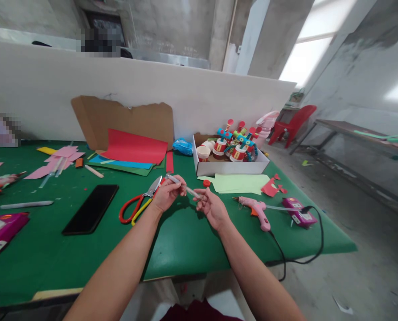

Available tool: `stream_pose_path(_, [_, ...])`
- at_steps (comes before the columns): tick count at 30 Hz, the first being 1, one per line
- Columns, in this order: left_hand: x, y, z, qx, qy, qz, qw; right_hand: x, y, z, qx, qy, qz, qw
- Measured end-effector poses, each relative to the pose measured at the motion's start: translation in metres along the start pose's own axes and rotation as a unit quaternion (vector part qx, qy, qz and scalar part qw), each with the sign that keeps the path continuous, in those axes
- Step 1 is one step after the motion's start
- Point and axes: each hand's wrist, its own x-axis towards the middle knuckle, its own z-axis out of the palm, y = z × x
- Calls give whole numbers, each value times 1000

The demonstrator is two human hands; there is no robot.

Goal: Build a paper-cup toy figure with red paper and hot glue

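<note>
My nearly closed left hand (168,194) and right hand (212,209) pinch a slim grey pen-shaped stick (192,192), right of the red-and-yellow-handled metal scissors (148,194); twisting could slip it from such light fingertip holds.

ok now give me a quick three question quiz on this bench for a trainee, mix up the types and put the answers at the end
1. Which of these lies to the right of the right hand?
a) black phone
b) pink glue gun
c) brown cardboard

2. True or false: the left hand and the right hand both touch the slim pen-like stick.

3. Fill in the blank: the pale paper lying just in front of the white box is light ____.

Key: 1 b; 2 true; 3 green.
</note>
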Motion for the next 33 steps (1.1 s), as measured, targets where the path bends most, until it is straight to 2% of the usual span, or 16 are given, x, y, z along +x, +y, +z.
stream_pose_path(6, [1, 7, 0, -29, 10, 30, 999, 3, 1, -4, -79, 104, -122, 984])
stream_pose_path(12, [1, 9, -1, -22, -2, 36, 999, 2, -3, -6, -155, 133, -182, 962])
stream_pose_path(14, [0, 8, -1, -17, -13, 34, 999, 1, -4, -2, -148, 100, -157, 971])
stream_pose_path(17, [-1, 5, 0, -1, -21, 22, 1000, 0, -2, 5, -124, 20, -22, 992])
stream_pose_path(19, [-1, 4, 2, 14, -27, 7, 1000, -1, 1, 9, -138, -19, 44, 989])
stream_pose_path(22, [-2, 1, 4, 32, -40, -12, 999, -3, 4, 11, -157, -38, 41, 986])
stream_pose_path(27, [-2, 0, 4, 33, -38, -11, 999, -6, 3, 7, -115, -82, 39, 989])
stream_pose_path(33, [-1, 2, 2, 11, -36, -3, 999, -12, -5, 4, -63, -153, 78, 983])
